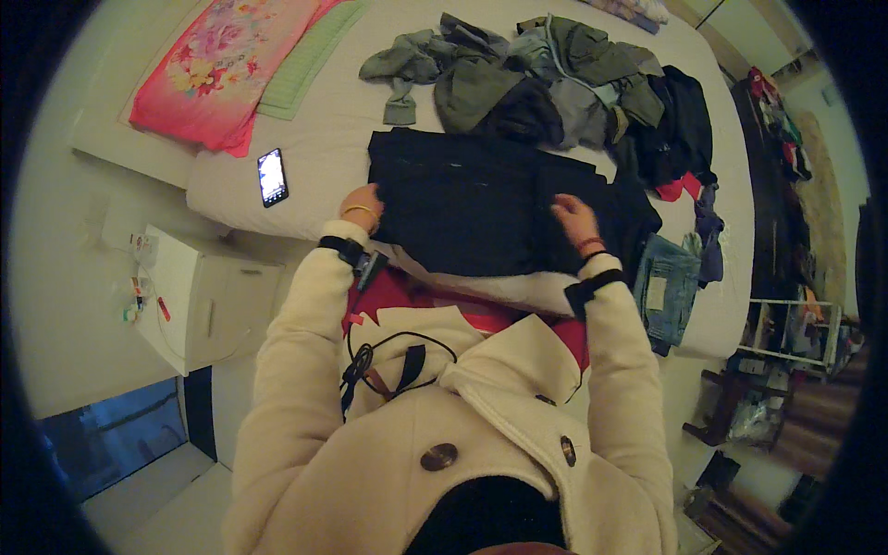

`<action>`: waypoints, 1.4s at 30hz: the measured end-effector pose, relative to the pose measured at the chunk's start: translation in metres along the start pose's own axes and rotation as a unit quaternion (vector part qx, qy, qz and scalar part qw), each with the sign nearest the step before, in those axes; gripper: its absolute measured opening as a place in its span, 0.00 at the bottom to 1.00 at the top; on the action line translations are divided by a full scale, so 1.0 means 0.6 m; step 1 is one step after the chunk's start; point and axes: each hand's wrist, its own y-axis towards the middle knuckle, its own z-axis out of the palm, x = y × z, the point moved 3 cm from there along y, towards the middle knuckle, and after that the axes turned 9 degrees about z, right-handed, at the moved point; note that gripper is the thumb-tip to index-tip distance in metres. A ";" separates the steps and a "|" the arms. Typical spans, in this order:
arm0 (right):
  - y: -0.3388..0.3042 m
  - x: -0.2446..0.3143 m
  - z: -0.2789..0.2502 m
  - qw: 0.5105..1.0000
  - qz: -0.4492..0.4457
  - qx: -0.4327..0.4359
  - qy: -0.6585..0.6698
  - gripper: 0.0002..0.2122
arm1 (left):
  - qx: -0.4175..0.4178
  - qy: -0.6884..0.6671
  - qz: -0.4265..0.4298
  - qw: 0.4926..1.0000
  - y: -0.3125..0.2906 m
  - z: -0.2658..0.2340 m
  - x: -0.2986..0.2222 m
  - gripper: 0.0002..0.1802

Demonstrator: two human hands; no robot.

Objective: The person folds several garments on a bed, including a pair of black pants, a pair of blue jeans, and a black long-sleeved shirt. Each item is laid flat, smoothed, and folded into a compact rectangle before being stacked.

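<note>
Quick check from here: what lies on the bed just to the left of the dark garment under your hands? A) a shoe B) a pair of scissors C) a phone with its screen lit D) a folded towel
C: a phone with a lit screen lies on the bed left of the dark garment, near the left hand.

Bed [324, 120], pale sheet. On it: dark garment [462, 203] spread flat at near edge, heap of grey-green clothes [546, 83] behind it, phone [273, 177] face-up to the left, pink floral pillow [231, 65] top left, jeans [668, 291] hanging off right edge.
</note>
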 end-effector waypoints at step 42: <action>0.007 0.059 0.199 0.965 0.096 0.203 -0.136 0.23 | 0.193 -0.685 -0.192 0.676 0.169 0.078 0.067 0.24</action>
